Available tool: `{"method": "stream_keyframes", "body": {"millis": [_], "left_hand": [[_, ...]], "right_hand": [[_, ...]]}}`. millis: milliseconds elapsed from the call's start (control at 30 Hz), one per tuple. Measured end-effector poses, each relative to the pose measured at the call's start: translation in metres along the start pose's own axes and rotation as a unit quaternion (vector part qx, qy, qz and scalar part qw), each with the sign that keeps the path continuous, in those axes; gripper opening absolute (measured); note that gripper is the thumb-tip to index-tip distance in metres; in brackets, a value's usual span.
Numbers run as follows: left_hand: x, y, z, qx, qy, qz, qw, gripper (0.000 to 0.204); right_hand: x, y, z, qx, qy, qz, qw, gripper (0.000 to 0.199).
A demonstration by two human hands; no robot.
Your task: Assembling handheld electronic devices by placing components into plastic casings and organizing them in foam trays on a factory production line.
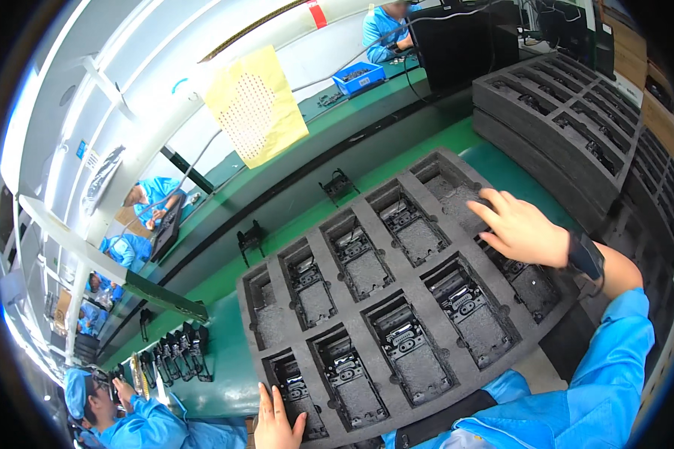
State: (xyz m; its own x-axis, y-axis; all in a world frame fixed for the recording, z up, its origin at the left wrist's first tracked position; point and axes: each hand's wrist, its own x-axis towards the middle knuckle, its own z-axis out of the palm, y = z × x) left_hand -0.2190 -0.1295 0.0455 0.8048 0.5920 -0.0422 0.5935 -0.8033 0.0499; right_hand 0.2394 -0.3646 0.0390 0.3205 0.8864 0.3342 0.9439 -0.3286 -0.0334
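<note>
At the far left, other people in blue coats [146, 202] sit along a long green table [225, 352], and one more in a blue cap [90, 396] sits at the near left corner. A row of small black parts [176, 352] stands upright on the table just beside that person. Above, a yellow perforated sheet [256, 105] hangs from a white frame.

In the middle lies a large dark grey foam tray [397, 299], tilted across the table, with two rows of rectangular pockets. Most pockets hold a flat black plastic housing [412, 348]; the far right pocket and the near left pocket look empty.

The person's left hand [277, 420] comes in from the lower edge and rests flat on the tray's near edge, fingers straight and together, grip released, holding nothing.

Further right, the right hand [520, 228] lies over the far right end of the tray, fingers spread and reaching down onto the foam beside the empty pocket. Its grip is loose and grasps nothing that can be seen. A black wrist strap [586, 256] and a blue sleeve [610, 359] follow behind it.

At the far right, a stack of similar foam trays [562, 112] sits loaded with housings, well apart from the hands. Behind it stands a dark monitor [460, 45].
</note>
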Motion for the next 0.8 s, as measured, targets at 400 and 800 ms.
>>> {"method": "stream_keyframes", "body": {"millis": [400,800], "left_hand": [[0.048,0.005,0.005,0.231,0.007,-0.004,0.973,0.067],[0.073,-0.028,0.0,0.246,-0.007,0.066,0.967,0.078]], "right_hand": [[-0.083,0.003,-0.027,0.03,-0.082,0.044,0.995,0.069],[-0.062,-0.005,-0.021,-0.056,-0.113,0.056,0.99,0.078]]}}
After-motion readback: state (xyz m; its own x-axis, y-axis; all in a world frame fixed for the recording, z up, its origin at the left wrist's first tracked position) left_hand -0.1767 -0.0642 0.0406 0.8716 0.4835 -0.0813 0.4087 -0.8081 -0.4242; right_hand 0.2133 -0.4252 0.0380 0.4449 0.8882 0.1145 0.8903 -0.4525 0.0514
